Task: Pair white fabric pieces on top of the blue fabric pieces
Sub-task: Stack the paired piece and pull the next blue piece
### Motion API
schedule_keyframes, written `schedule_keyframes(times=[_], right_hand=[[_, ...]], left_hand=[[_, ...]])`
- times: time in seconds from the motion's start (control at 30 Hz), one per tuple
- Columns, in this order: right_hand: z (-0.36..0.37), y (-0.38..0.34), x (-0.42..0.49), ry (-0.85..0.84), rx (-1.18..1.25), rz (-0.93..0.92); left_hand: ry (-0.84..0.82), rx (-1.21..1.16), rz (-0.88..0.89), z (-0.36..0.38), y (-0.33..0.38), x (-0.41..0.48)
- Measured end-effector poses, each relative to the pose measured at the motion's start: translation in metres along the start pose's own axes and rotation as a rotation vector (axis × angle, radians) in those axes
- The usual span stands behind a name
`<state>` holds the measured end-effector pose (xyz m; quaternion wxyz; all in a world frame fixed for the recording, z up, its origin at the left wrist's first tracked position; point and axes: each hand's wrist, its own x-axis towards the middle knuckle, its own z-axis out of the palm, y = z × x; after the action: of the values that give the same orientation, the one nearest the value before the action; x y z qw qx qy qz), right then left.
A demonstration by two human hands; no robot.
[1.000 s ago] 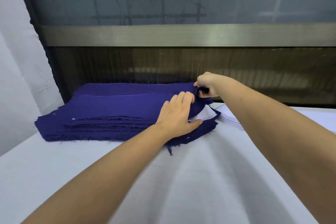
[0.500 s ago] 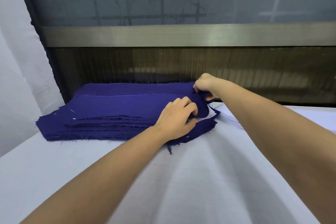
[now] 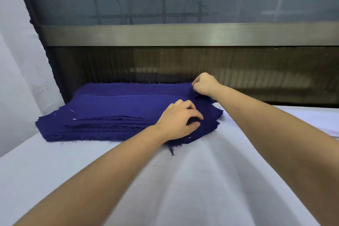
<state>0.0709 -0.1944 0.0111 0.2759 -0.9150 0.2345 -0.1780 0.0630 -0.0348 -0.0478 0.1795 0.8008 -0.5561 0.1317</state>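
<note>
A thick stack of dark blue fabric pieces (image 3: 113,112) lies at the far side of the table against the wall. My left hand (image 3: 178,120) rests on the stack's right end, with fingers and thumb curled and pinching the top blue layer. At the far right corner of the stack my right hand (image 3: 204,85) pinches the edges of the blue pieces. A thin pile of white fabric pieces (image 3: 326,126) shows to the right, mostly behind my right forearm. No white piece shows on the blue stack.
A large white cloth (image 3: 192,180) covers the table and rises in folds toward me. Behind the stack stand a dark ribbed panel (image 3: 165,64), a metal rail and a window. A pale curtain (image 3: 16,79) hangs at the left.
The lifted blue layer has come down flat, and the white piece that showed beneath it is now covered. My left fingers curled from flat into a pinch. My right hand shifted slightly.
</note>
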Motion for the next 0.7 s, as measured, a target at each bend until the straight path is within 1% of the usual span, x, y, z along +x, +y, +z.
schedule_keyframes(times=[0.17, 0.3, 0.37, 0.5, 0.6, 0.7], right_hand=[[0.003, -0.003, -0.003, 0.02, -0.004, 0.0], [0.006, -0.004, -0.005, 0.006, 0.03, 0.047], [0.007, -0.006, -0.005, 0.015, 0.087, 0.078], [0.007, -0.012, -0.005, 0.121, 0.35, 0.065], [0.005, -0.018, -0.004, 0.168, 0.503, 0.064], [0.004, -0.024, -0.003, 0.188, 0.613, 0.085]], left_hand=[[-0.011, 0.0, -0.001, 0.001, -0.002, 0.002], [0.014, -0.16, -0.06, -0.002, -0.003, 0.005], [0.04, -0.177, -0.092, -0.005, -0.005, 0.007], [0.086, -0.034, -0.15, -0.014, -0.015, 0.016], [0.14, 0.05, -0.251, -0.018, -0.022, 0.025], [0.125, 0.14, -0.362, -0.017, -0.028, 0.032]])
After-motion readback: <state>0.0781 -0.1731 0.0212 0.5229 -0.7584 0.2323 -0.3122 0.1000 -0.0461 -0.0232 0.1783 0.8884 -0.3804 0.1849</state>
